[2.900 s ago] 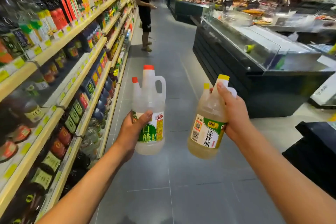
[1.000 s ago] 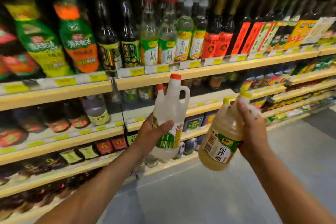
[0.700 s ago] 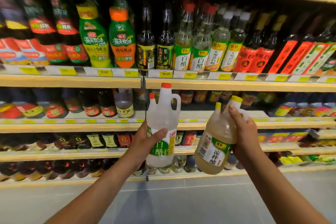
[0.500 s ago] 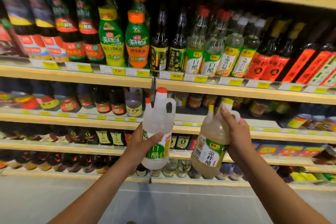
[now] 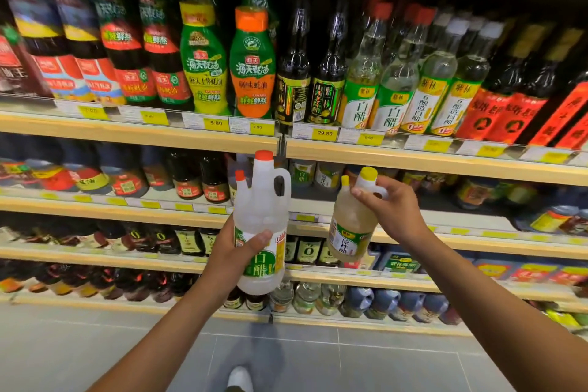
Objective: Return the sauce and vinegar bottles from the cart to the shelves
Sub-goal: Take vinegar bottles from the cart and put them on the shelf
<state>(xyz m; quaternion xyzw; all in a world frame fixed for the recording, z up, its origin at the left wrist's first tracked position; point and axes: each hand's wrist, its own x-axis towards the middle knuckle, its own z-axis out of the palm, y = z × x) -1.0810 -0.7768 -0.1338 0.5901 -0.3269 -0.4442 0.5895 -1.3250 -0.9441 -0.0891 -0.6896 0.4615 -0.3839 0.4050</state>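
Fingers now pinch yellowish bottle by handle, lower.

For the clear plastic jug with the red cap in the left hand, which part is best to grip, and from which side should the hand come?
Grip the moulded loop handle on the upper right of the clear plastic jug with the red cap, coming from its right side. The jug stands upright and the left hand wraps only its wide, smooth lower body; the handle is free.
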